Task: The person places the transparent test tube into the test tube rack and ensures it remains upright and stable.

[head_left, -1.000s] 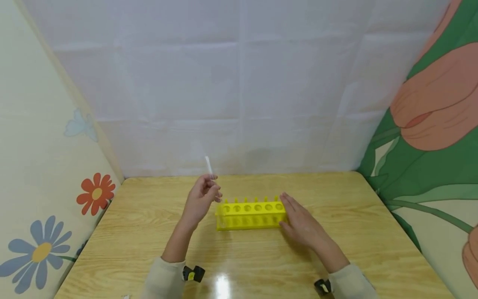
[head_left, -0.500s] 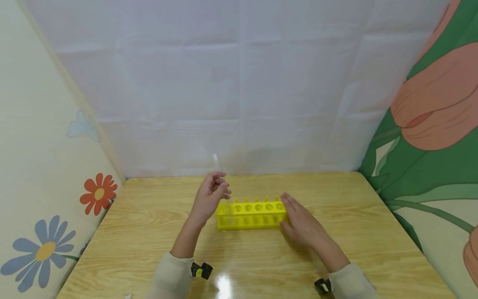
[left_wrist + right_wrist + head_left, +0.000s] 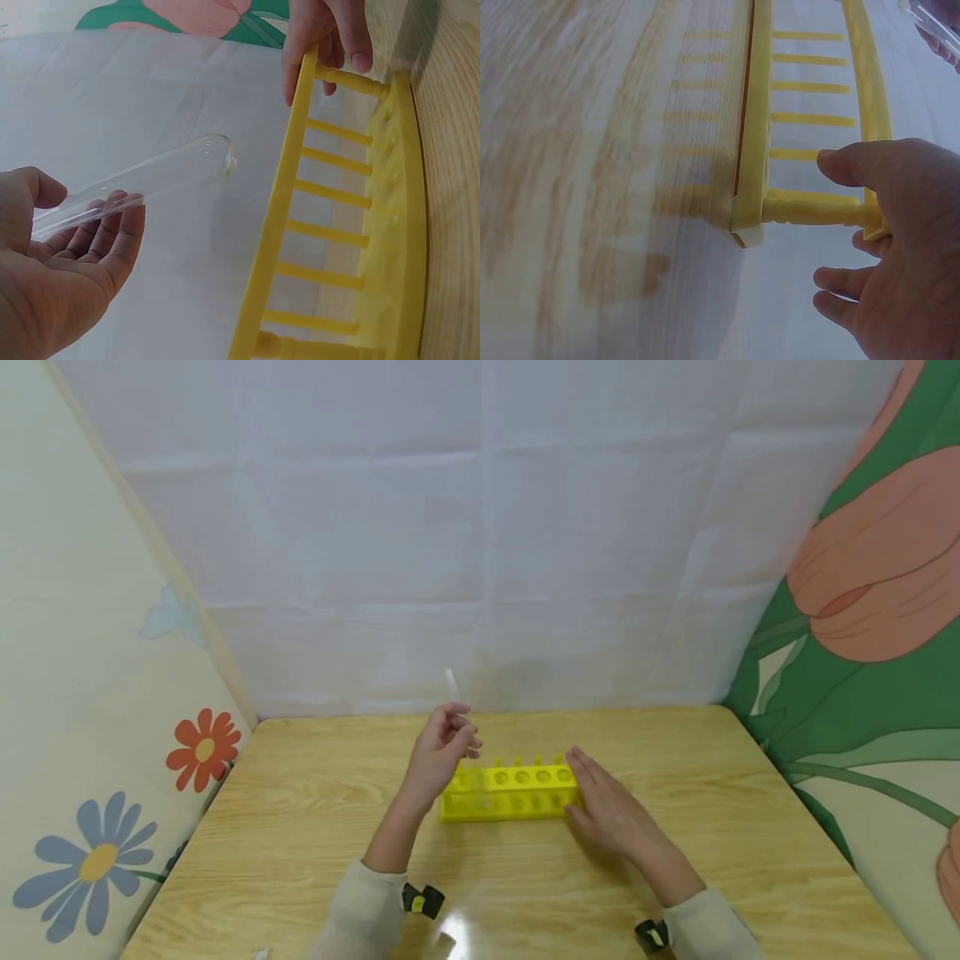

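Note:
My left hand [image 3: 441, 756] pinches a clear glass test tube [image 3: 176, 169] between thumb and fingers. In the head view the tube's upper part [image 3: 452, 682] rises above the hand, tilted, and its lower part overlaps the rack's left portion. The left wrist view shows its rounded end towards the top plate, with a gap between. The yellow test tube rack [image 3: 517, 815] stands on the table, with a row of round holes on top and thin pegs behind. My right hand [image 3: 611, 812] grips its right end, thumb [image 3: 847, 163] on the near side, fingers round the far side.
The wood-grain table [image 3: 510, 877] carries the rack. A white sheet [image 3: 480, 543] hangs behind its back edge, and flower-patterned panels [image 3: 862, 610] stand on both sides. A small pale scrap [image 3: 262, 954] lies at the front left edge.
My left hand has moved right with the test tube, from the rack's left end to above its left holes. My right hand has stayed at the right end.

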Tool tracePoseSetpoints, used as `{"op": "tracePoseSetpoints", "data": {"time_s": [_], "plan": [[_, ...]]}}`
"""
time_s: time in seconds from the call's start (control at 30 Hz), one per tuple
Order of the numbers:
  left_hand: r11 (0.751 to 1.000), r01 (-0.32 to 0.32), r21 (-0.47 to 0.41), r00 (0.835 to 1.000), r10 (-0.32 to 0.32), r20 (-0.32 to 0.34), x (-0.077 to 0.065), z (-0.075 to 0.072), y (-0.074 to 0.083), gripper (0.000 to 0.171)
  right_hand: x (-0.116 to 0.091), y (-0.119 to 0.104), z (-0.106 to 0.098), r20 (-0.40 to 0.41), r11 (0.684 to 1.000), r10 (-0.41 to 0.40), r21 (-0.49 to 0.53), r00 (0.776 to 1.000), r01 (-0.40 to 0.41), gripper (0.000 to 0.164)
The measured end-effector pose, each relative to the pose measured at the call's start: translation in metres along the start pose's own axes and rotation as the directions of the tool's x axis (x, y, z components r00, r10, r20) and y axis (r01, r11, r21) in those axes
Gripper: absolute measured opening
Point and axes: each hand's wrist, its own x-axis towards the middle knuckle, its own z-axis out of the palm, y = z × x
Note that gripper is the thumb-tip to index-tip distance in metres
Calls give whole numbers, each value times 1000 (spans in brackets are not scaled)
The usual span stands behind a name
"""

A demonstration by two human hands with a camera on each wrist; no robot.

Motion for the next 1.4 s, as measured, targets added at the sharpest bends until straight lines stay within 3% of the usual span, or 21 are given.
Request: {"op": "tracePoseSetpoints", "data": {"time_s": [1.17, 1.4], "plan": [[995, 20, -100, 1000, -21, -9, 14, 24, -4, 31, -1, -1, -3, -13, 1000, -3, 23, 1000, 4, 76], [992, 24, -120, 1000, -24, -2, 18, 30, -5, 29, 0, -1, -2, -13, 1000, -4, -10, 1000, 4, 75]]}}
